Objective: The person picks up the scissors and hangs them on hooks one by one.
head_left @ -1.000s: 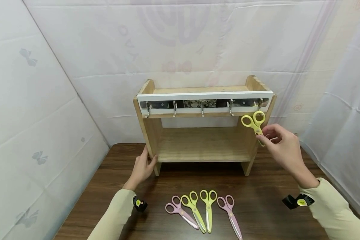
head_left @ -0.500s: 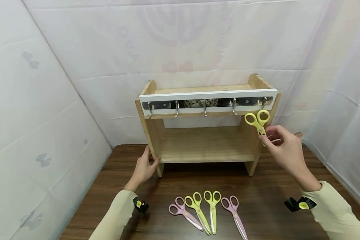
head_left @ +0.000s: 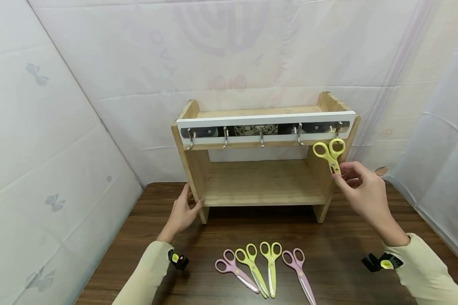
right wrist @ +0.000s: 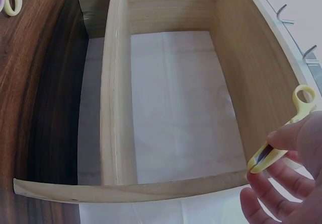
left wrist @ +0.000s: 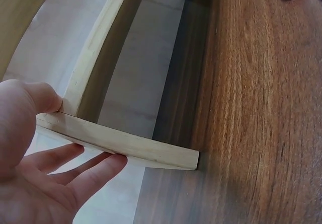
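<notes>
My right hand (head_left: pixel 368 190) pinches a pair of yellow scissors (head_left: pixel 333 162) by the blade end, handles up. The right finger loop overlaps the tip of the rightmost metal hook (head_left: pixel 339 128) on the wooden shelf unit (head_left: pixel 263 182). In the right wrist view, thumb and fingers grip the yellow-cased blades (right wrist: pixel 266 161) beside the unit's side panel. My left hand (head_left: pixel 181 214) holds the lower left side panel (left wrist: pixel 121 141), thumb at its front edge and fingers behind it. The other hooks on the white rail (head_left: pixel 267 117) hold nothing.
On the dark wooden table (head_left: pixel 145 237) in front of the unit lie two pairs of yellow scissors (head_left: pixel 271 263), flanked by a left pink pair (head_left: pixel 234 269) and a right pink pair (head_left: pixel 298 270). Pale cloth walls (head_left: pixel 156 59) stand behind and at both sides.
The head view has shifted slightly, moving the unit and table scissors a little right in it. The yellow scissors stay close to the rightmost hook, and both hands keep their holds.
</notes>
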Available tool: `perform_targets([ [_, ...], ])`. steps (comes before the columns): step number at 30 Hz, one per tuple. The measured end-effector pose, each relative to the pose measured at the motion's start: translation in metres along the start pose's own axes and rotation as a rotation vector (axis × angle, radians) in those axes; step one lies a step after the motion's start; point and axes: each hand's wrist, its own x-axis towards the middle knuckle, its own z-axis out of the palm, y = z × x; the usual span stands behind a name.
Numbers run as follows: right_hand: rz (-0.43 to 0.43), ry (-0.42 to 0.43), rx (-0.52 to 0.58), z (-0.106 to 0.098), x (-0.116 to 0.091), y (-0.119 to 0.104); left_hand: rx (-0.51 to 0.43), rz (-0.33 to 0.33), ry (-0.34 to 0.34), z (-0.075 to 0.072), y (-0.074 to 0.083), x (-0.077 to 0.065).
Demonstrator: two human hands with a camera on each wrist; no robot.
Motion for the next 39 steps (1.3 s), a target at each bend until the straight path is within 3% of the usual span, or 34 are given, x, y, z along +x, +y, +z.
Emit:
perform_targets([
  [13,-0.007,-0.023,-0.035,-0.009,-0.005,-0.003,-0.015,-0.018,-0.011,-0.001,0.003,0.001],
  [23,-0.123,-0.097,-0.059,-0.013,-0.029,-0.007,-0.024,-0.056,-0.031,-0.003,0.001,-0.001],
  [28,-0.131,-0.193,-0.077,-0.004,-0.053,-0.012,-0.032,-0.050,-0.028,-0.002,0.001,-0.002],
  [34,-0.089,-0.382,-0.148,0.013,-0.088,-0.020,-0.006,-0.039,-0.031,-0.003,0.002,-0.002],
  [39,0.050,-0.539,-0.236,0.024,-0.115,-0.025,0.006,-0.035,-0.048,-0.004,0.001,-0.002],
])
